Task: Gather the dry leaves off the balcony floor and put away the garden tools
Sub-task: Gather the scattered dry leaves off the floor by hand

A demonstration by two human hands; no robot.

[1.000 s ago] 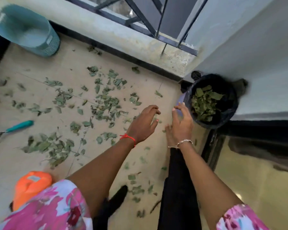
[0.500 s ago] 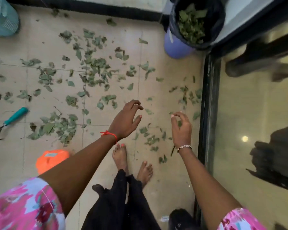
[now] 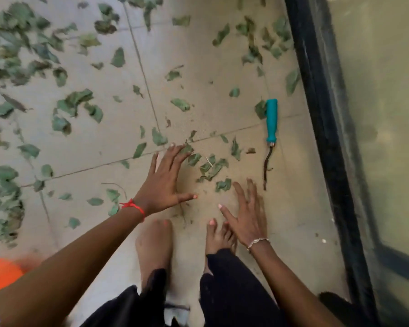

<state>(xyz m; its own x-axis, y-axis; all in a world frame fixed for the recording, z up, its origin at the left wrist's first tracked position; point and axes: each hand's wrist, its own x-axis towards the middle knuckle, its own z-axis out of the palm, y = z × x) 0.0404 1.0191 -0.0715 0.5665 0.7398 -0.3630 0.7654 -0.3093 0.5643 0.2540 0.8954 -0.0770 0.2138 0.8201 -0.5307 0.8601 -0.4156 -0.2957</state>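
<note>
View from above of a tiled balcony floor [image 3: 198,55] strewn with dry leaves [image 3: 209,167]. The left hand [image 3: 165,182] and right hand [image 3: 246,215] reach down with fingers spread wide, holding nothing, on either side of a small cluster of leaves just ahead of two bare feet [image 3: 155,244]. A garden tool [image 3: 271,121] with a teal handle lies on the floor to the right, near a black door frame [image 3: 316,114]. More leaves lie thickly to the left.

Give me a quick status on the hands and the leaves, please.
Left hand and right hand open, empty. Leaves on floor between them. Teal-handled tool beside, untouched.
</note>
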